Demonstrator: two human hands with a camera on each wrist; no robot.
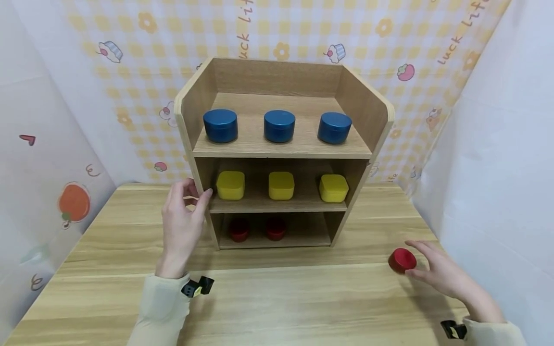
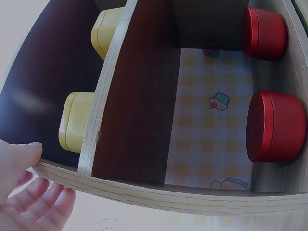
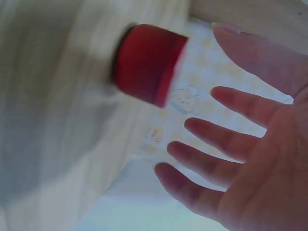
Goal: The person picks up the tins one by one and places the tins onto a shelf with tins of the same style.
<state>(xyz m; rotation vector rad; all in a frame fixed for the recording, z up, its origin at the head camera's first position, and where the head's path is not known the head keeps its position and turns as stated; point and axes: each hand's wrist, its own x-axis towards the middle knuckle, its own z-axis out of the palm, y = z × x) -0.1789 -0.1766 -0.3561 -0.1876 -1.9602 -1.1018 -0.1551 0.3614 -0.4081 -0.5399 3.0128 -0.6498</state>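
Note:
A small wooden shelf [image 1: 272, 155] stands on the table. My left hand [image 1: 183, 221] holds the front edge of its left side panel at the middle level; in the left wrist view the thumb [image 2: 25, 155] lies inside the panel and the fingers outside. To the right, a round red tin [image 1: 402, 260] sits by itself on the tabletop. My right hand [image 1: 441, 274] is beside it with fingers spread. A gap shows between the hand and the red tin [image 3: 148, 65] in the right wrist view.
Three round blue tins [image 1: 279, 126] stand on the top level. Three square yellow tins [image 1: 281, 186] line the middle one. Two red tins [image 2: 276, 126] are in the shaded bottom level. Patterned cloth [image 1: 281, 29] hangs behind, and white sheets [image 1: 489, 144] flank the table [image 1: 277, 298].

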